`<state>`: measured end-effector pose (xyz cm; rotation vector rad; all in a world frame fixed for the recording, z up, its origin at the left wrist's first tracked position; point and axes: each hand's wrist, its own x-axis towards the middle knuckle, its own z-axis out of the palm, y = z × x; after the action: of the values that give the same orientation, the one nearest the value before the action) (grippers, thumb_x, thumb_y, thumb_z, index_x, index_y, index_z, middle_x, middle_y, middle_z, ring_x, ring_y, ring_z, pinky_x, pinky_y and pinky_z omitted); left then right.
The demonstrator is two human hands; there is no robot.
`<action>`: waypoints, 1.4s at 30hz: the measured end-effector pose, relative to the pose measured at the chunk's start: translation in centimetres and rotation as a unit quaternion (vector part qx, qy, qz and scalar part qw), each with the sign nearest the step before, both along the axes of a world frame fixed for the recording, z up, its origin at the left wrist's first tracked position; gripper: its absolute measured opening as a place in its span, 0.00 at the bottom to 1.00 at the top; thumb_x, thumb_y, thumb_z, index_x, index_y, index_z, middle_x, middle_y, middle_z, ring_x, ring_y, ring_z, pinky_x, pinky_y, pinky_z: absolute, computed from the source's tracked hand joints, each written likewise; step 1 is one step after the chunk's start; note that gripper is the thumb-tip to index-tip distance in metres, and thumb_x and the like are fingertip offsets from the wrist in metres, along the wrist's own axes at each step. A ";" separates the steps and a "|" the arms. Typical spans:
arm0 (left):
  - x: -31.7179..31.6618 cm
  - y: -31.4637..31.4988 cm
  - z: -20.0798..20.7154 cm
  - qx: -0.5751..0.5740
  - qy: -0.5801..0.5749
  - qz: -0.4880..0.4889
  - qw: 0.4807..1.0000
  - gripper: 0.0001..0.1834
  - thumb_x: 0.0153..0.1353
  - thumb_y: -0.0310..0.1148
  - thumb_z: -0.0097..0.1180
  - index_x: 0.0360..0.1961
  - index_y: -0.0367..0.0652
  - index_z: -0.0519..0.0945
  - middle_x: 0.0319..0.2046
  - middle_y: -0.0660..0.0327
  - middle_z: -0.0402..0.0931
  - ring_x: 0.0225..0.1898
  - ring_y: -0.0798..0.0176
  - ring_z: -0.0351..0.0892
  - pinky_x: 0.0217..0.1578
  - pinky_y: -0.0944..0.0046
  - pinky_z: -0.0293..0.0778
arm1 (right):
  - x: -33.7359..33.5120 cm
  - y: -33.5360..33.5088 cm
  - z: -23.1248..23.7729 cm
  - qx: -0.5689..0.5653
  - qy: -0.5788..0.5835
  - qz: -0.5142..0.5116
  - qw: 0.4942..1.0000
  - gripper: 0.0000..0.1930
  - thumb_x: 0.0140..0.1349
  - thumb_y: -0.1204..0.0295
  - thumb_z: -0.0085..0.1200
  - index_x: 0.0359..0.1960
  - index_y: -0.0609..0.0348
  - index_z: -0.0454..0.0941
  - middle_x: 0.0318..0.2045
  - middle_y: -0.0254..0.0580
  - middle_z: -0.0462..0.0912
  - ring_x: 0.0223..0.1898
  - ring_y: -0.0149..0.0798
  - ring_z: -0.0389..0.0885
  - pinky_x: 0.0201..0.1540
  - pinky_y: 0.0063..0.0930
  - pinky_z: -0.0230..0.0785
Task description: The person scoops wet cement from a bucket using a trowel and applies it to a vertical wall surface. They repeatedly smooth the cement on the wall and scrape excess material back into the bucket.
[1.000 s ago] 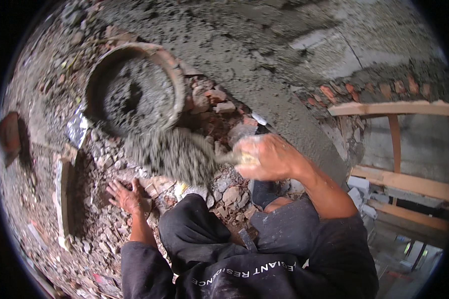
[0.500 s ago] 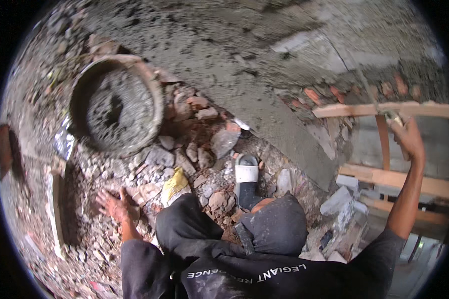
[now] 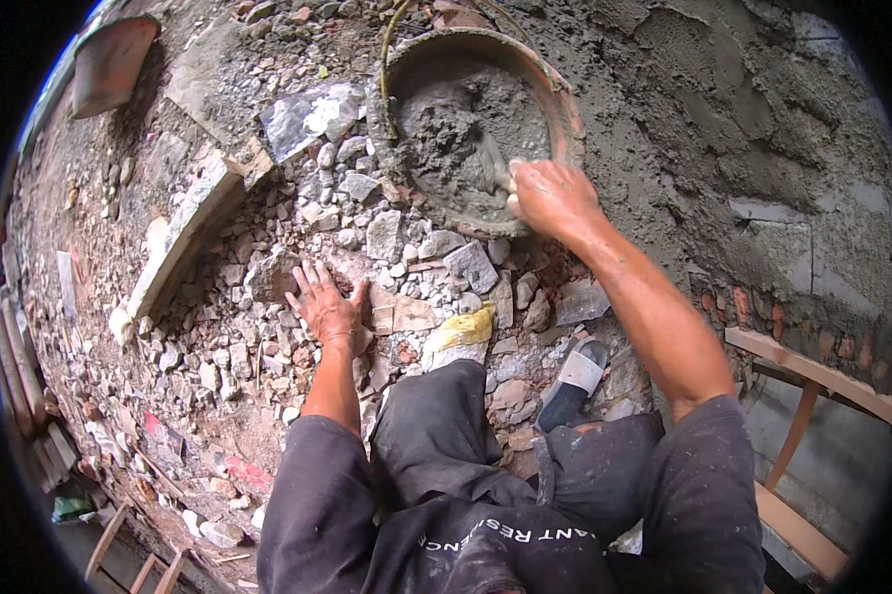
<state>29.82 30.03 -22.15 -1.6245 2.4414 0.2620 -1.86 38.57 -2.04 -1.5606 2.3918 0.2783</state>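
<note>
My right hand [image 3: 555,198] is closed around the handle of a trowel, over the near rim of a round bucket [image 3: 565,124]. The trowel's blade [image 3: 491,163] is partly sunk in the wet grey mortar [image 3: 451,129] that the bucket holds. Mortar smears the bucket's rim, and its yellowish handle [image 3: 385,69] stands up at the far left side. Fingers spread, my left hand [image 3: 329,312] holds nothing and is low over the broken stones beside my knee; whether it presses on them I cannot tell.
Fresh grey mortar covers the wall [image 3: 703,129] at the right, above a wooden frame [image 3: 812,371] and exposed bricks [image 3: 763,307]. Left lie a pale concrete-like beam [image 3: 184,238] and, farther, another bucket [image 3: 114,64]. Rubble [image 3: 387,238] surrounds my sandalled foot [image 3: 575,376].
My right hand has moved from beside the wooden frame at the right to the bucket, putting the trowel into the mortar. The view has turned left; my left hand stays open low over the rubble.
</note>
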 end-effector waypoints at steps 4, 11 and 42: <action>0.2 -0.3 0.2 -0.009 -0.006 0.006 1.000 0.50 0.50 0.68 0.49 0.66 0.44 0.59 0.69 0.58 0.46 0.71 0.58 0.36 0.67 0.45 0.29 | -0.3 4.0 2.7 -0.004 -0.182 -0.153 0.971 0.13 0.51 0.65 0.53 0.33 0.62 0.75 0.30 0.54 0.81 0.35 0.53 0.80 0.38 0.43 0.71; -1.7 0.8 1.4 -0.026 -0.018 -0.028 0.999 0.49 0.51 0.68 0.49 0.66 0.44 0.59 0.69 0.56 0.47 0.71 0.54 0.39 0.66 0.44 0.33 | 0.1 12.9 4.6 -0.148 -0.150 -0.188 0.959 0.18 0.48 0.61 0.56 0.36 0.60 0.77 0.28 0.54 0.79 0.32 0.54 0.79 0.36 0.44 0.72; -0.9 0.1 -0.2 -0.001 0.004 -0.013 1.000 0.50 0.50 0.66 0.51 0.66 0.42 0.58 0.70 0.57 0.45 0.72 0.57 0.36 0.67 0.43 0.32 | -5.9 2.1 4.4 -0.019 0.152 0.031 0.988 0.06 0.58 0.74 0.50 0.35 0.60 0.76 0.29 0.48 0.81 0.31 0.45 0.83 0.33 0.43 0.78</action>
<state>28.90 30.10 -22.34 -1.5933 2.4686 0.2622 -7.76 40.70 2.36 -1.7207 2.5893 0.5210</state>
